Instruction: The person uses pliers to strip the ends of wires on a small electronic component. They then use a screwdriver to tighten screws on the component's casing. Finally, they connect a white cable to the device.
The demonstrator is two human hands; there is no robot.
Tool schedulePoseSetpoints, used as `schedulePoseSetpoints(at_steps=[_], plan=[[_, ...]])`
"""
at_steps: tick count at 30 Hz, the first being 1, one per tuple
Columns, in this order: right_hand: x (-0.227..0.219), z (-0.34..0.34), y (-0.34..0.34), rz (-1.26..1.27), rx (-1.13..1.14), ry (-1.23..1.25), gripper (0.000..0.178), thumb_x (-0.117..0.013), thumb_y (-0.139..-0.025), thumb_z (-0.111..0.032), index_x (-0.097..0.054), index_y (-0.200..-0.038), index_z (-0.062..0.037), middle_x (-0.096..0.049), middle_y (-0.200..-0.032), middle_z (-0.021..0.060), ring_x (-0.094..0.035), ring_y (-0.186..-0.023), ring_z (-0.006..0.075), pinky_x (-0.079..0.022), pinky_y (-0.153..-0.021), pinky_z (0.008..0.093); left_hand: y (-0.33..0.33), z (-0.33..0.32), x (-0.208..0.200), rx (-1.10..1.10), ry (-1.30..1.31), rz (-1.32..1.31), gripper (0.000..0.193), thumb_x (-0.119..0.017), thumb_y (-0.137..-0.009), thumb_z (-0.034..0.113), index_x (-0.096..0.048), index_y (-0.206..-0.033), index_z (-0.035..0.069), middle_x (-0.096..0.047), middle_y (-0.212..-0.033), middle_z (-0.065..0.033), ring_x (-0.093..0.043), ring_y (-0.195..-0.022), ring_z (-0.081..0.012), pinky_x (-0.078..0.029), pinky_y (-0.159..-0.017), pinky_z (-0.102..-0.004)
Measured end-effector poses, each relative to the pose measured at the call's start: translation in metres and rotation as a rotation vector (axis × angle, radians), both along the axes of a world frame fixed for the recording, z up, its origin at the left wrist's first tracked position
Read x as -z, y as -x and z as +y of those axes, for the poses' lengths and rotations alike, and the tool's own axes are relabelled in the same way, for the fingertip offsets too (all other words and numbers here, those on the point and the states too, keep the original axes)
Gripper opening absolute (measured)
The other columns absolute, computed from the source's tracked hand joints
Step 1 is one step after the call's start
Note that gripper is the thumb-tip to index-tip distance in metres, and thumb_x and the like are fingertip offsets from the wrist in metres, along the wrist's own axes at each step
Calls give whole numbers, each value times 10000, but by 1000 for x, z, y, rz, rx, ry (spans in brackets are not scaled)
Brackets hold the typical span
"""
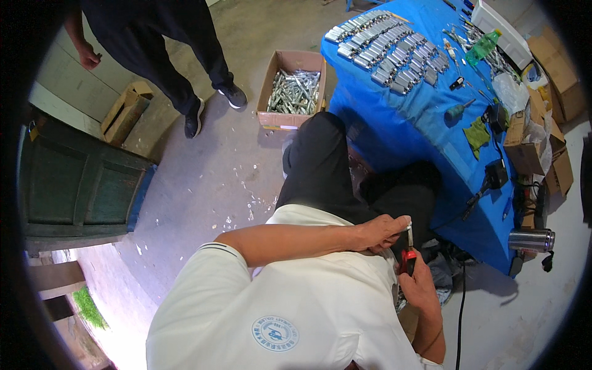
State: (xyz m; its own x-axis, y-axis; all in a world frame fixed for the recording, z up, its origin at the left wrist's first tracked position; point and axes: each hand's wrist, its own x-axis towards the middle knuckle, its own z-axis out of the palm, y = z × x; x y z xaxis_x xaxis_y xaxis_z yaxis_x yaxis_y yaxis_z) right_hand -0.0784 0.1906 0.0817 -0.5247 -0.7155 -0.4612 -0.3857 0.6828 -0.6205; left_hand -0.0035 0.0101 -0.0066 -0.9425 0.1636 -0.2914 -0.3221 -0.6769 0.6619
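In my right hand (pixel 420 282) is a utility knife (pixel 406 261) with a red and black handle, its blade pointing away from me. My left hand (pixel 383 232) is closed in front of my body, thumb and fingers pinched around a small white piece (pixel 408 220). The blade tip lies right by that piece; whether they touch I cannot tell. Both hands are above my lap, near the edge of the blue-covered table (pixel 431 148).
Rows of silver metal cylinders (pixel 394 52) cover the table's far part, near a green bottle (pixel 484 47) and tools. A cardboard box (pixel 264 105) of metal parts stands on the floor. White scraps (pixel 251 214) litter the floor. Another person (pixel 166 49) stands at far left.
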Motion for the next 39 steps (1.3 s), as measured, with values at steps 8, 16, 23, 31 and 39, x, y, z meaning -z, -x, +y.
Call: schedulePoseSetpoints(at_steps=[8,16,23,31,39], plan=[[8,6,4,23,-30,1,433,-505,-725,-29,-490,-1157,6,-599,-847,114,-587,-785,216,-475,-734,324,2,3,8,-13,4,-1,620,-397,-963,610,-275,-545,169,-247,-532,37,-178,-456,-89,-158,-415,-270],[-2,-1,2,-77,10,-46,424,-519,-730,-33,-489,-1151,11,-588,-831,103,-579,-734,234,-484,-711,337,3,7,11,-51,25,15,616,-407,-966,596,-290,-542,165,-256,-535,38,-193,-463,-91,-164,-422,-272],[6,-3,-5,164,-73,-98,575,-558,-753,-97,-425,-1297,30,-644,-938,254,-618,-905,451,-476,-831,499,1,5,13,-39,-4,-44,621,-416,-950,626,-309,-542,170,-280,-554,43,-189,-486,-84,-162,-442,-261],[15,-7,-9,306,-100,-111,597,-549,-731,-59,-402,-1301,41,-614,-990,293,-600,-913,484,-465,-847,521,0,3,9,-52,-37,-104,609,-412,-958,609,-302,-553,168,-271,-543,41,-190,-464,-81,-150,-418,-257],[29,-10,-9,347,-112,-106,621,-558,-726,-36,-394,-1320,39,-617,-983,292,-612,-930,475,-467,-854,511,-1,10,9,32,1,18,584,-437,-953,606,-359,-571,171,-292,-541,47,-213,-459,-82,-168,-418,-251]])
